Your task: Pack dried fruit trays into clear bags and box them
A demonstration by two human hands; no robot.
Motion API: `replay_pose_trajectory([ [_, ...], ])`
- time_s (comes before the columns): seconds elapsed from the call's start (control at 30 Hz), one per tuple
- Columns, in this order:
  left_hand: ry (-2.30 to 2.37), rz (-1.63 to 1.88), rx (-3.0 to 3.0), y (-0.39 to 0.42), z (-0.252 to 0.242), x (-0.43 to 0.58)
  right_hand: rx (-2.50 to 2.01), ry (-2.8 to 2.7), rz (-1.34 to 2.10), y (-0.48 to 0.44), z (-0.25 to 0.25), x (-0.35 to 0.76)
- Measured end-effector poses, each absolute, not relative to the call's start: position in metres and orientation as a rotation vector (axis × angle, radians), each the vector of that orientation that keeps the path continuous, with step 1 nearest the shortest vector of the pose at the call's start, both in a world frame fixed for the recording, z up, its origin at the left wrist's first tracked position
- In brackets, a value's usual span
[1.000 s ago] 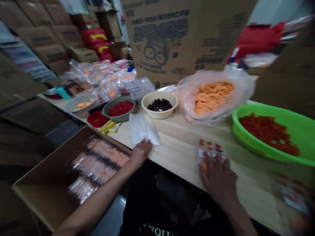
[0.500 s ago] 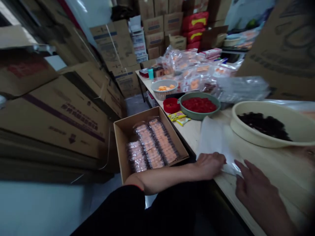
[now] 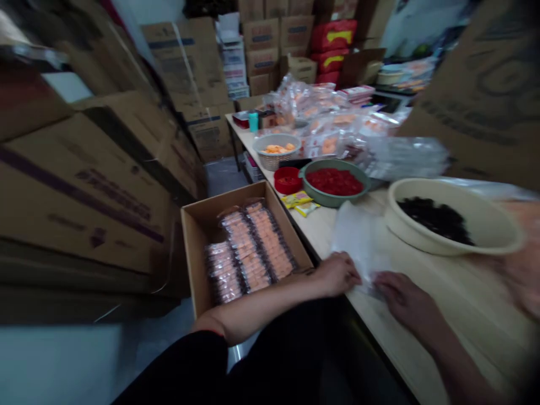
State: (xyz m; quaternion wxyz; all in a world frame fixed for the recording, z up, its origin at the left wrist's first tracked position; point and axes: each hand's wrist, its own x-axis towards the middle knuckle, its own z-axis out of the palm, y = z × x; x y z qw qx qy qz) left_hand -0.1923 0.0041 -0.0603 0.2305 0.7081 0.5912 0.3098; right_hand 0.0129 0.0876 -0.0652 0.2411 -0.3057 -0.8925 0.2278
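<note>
the left hand (image 3: 337, 274) and right hand (image 3: 405, 301) lay at the near end of a whitish plastic sleeve (image 3: 358, 247) on the pale wooden table (image 3: 442, 298); its long axis ran away from the person, toward the green bowl of red pieces (image 3: 333, 202); its near edge was hidden under the fingers; whether they pinched it could not be told; a cardboard box (image 3: 192, 253) stood just left of the table.

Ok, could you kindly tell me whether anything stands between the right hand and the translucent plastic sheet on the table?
Nothing visible does: the right hand is already at the sheet's near edge, touching the translucent plastic sheet, and the left hand touches it from the other side.
</note>
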Motion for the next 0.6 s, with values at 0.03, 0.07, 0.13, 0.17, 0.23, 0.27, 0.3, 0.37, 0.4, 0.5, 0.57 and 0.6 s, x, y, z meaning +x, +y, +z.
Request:
replay_pose_trajectory([
  [0.03, 1.595, 0.899, 1.868, 0.005, -0.059, -0.195, -0.823, -2.462, 0.677, 0.082, -0.056, 0.012],
  [0.07, 1.589, 0.956, 1.777, 0.007, -0.058, -0.198, -0.827, -2.494, 0.738, 0.077, -0.047, 0.009],
  [0.13, 1.562, 1.011, 1.655, 0.010, -0.055, -0.201, -0.931, -2.556, 0.814, 0.068, -0.031, 0.000],
  [0.17, 1.558, 1.013, 1.615, 0.012, -0.054, -0.202, -1.007, -2.597, 0.801, 0.065, -0.024, -0.006],
  [0.23, 1.547, 0.995, 1.552, 0.014, -0.050, -0.204, -1.184, -2.689, 0.680, 0.061, -0.016, -0.017],
  [0.27, 1.536, 0.985, 1.512, 0.014, -0.048, -0.205, -1.269, -2.707, 0.618, 0.059, -0.014, -0.021],
  [0.3, 1.522, 0.976, 1.463, 0.013, -0.046, -0.206, -1.336, -2.715, 0.568, 0.057, -0.012, -0.024],
  [0.37, 1.498, 0.955, 1.359, 0.013, -0.043, -0.209, -1.389, -2.706, 0.557, 0.054, -0.009, -0.027],
  [0.4, 1.497, 0.947, 1.321, 0.014, -0.042, -0.209, -1.378, -2.704, 0.588, 0.053, -0.007, -0.026],
  [0.5, 1.538, 0.957, 1.300, 0.017, -0.042, -0.207, -1.359, -2.733, 0.635, 0.050, -0.001, -0.025],
  [0.57, 1.583, 0.996, 1.382, 0.018, -0.043, -0.203, -1.442, -2.740, 0.553, 0.049, 0.002, -0.027],
  [0.6, 1.617, 1.018, 1.460, 0.017, -0.044, -0.201, -1.494, -2.732, 0.499, 0.049, 0.002, -0.029],
])
